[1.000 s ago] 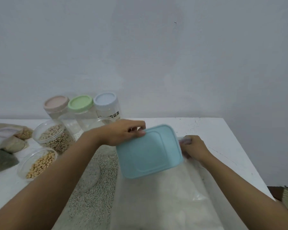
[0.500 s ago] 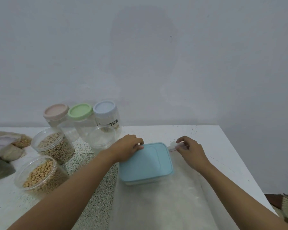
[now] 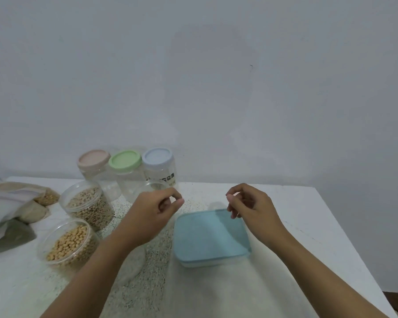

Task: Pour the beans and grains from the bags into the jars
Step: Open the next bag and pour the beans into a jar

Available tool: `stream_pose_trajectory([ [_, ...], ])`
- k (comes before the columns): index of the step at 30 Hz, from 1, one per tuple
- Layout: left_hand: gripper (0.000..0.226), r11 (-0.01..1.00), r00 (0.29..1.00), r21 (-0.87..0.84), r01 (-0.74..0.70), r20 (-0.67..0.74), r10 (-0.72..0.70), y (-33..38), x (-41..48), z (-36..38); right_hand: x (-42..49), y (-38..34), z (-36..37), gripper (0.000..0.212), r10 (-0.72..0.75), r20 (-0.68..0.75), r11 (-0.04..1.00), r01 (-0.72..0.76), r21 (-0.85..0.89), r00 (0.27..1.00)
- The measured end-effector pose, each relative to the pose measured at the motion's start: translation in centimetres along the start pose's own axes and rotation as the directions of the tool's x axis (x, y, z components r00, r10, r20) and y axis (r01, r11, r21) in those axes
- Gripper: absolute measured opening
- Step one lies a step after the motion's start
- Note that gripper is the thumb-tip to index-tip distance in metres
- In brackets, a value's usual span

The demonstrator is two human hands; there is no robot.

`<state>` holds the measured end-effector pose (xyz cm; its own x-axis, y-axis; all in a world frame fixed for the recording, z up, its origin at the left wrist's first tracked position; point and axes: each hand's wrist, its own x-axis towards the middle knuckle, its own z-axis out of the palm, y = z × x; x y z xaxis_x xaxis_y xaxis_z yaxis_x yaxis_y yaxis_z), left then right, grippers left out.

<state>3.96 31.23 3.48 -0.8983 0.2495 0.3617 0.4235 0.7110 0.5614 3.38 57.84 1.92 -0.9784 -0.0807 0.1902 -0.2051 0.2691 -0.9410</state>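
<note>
Logged white table (image 3: 308,221) carrying everything in view. Found pale translucent bag (image 3: 228,299) lying flat, its far end under the blue-lidded box (image 3: 211,237); contents too washed out to name. Noted speckled grain (image 3: 156,249) spread flat just left of the box, touching the bag's edge; could not tell whether loose or bagged. Recorded the box itself flat, lid on and level.

Saw cloth bags (image 3: 16,203) slumped well to the left of the box, one mouth showing tan grains.

Observed left hand (image 3: 156,210) hovering just left of the box's far-left corner, apart from the lid, fingers loosely curled, thumb tip and forefinger tip nearly meeting, nothing seen in them. Observed right hand (image 3: 250,207) above the box's far-right corner, fingers loosely curled, thumb forward, nothing seen held, not touching the lid. Placed the box between and slightly nearer than both hands.

Counted two open jars left of the box: soybean jar (image 3: 67,244) level with it, brown-bean jar (image 3: 88,203) farther back. Noted empty open jar (image 3: 154,187) beyond the left hand, partly hidden. Noted three closed jars behind the box to its left: pink lid (image 3: 93,158), green lid (image 3: 124,160), blue lid (image 3: 156,157).
</note>
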Motion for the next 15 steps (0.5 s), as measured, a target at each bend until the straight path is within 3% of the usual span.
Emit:
stream_pose_trajectory([
  [9, 0.012, 0.986, 0.964, 0.002, 0.169, -0.209, -0.164, -4.7, -7.5, -9.8, 0.5, -3.1, 9.8, 0.012, -0.082, 0.269, 0.997, 0.078, 0.026, 0.96],
  [15, 0.01, 0.967, 0.943, 0.056, 0.247, -0.243, -0.227, -10.5, -10.3, -13.0, 0.7, -4.6, 17.3, 0.009, -0.087, 0.371, 0.979, 0.149, -0.142, 0.925],
])
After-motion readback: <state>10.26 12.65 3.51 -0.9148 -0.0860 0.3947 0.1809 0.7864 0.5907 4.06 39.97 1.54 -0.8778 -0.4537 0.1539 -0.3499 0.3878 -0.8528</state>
